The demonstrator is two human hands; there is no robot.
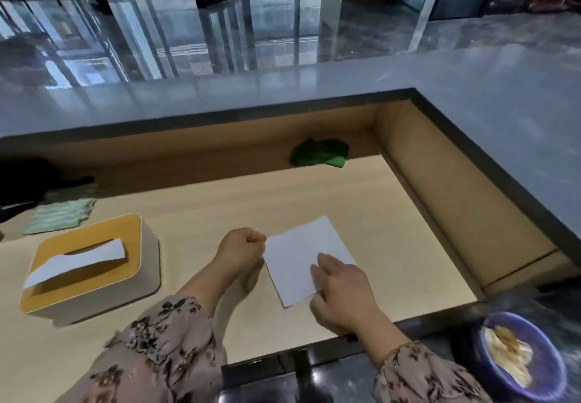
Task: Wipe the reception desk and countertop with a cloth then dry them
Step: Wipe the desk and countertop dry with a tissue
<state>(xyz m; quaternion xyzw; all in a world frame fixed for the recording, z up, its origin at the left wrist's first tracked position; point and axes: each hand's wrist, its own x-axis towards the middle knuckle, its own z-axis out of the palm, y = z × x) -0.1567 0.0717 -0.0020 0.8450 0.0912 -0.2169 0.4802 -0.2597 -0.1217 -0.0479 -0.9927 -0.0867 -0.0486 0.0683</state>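
Nearest: two floral-print sleeves, then the dark glossy front ledge [276, 368]. There's a blue bowl of food [518, 355] at its right end.

Left hand [242, 247]: clenched at the left corner of the flat white paper tissue sheet [301, 245]. It looks like it's nipping that edge, but the contact is small. Right hand [341, 286]: fingers relaxed and laid on top of the sheet's near-right part, pressing rather than gripping.

The sheet lies flat on the pale wooden desk surface [220, 201], turned diagonally, one corner pointing away and to the right. It sits between the hands, touching both.

The crumpled dark green cloth [319, 152] is well apart from them, straight ahead at the back wall, under the overhang of the grey polished stone countertop [471, 88]. The right hand is nearer to it. A pale green striped cloth [59, 215] lies flat far left, behind the yellow-lidded beige tissue box [85, 264].

My read is that this is the drying pass on the desk with the tissue.

Room to move:
- Ahead and right: open desk up to the wooden side wall [440, 201].
- Left: the box blocks the sweep.
- Near side: the desk stops at the ledge, so strokes should go away from the body.
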